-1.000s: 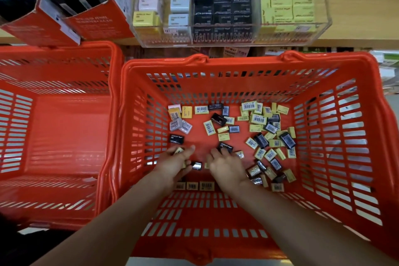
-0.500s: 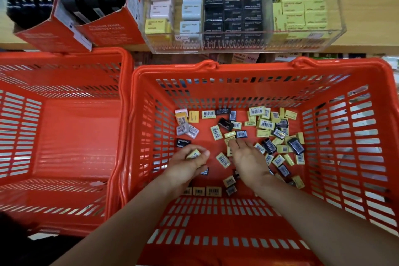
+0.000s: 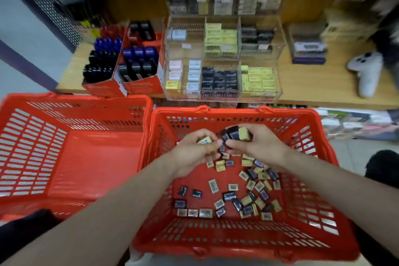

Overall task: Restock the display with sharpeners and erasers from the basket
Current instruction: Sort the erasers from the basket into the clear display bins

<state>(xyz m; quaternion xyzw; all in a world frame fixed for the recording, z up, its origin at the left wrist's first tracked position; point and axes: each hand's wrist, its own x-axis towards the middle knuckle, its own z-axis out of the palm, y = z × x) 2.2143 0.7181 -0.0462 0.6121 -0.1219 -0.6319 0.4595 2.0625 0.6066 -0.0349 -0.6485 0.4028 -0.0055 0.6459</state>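
So the wooden shelf [image 3: 323, 84] is running across the back, with a clear acrylic display [image 3: 222, 80] sitting on it in stacked tiers. Its compartments are holding rows of yellow, black and pale boxed packs. Just left of it, red cardboard boxes [image 3: 129, 75] are carrying black and blue items, too blurry to name. A white plush thing [image 3: 364, 71] is lying on the shelf off to the right.

Below the shelf, two red baskets are sitting side by side, touching. The left basket [image 3: 71, 151] is showing only its bare floor. The right basket [image 3: 319, 201] is the one holding the stock: loose small packs [image 3: 248, 190], yellow and black, are lying scattered over its floor, mostly toward the right and near side.

Both hands are hovering above that basket near its far wall, almost touching each other. The left hand [image 3: 194, 151] is curling around a yellowish pack [image 3: 205, 141]. The right hand [image 3: 259, 147] is gripping a small bunch of packs [image 3: 236, 134], dark ones plus a yellow one, sticking out above its fingers.
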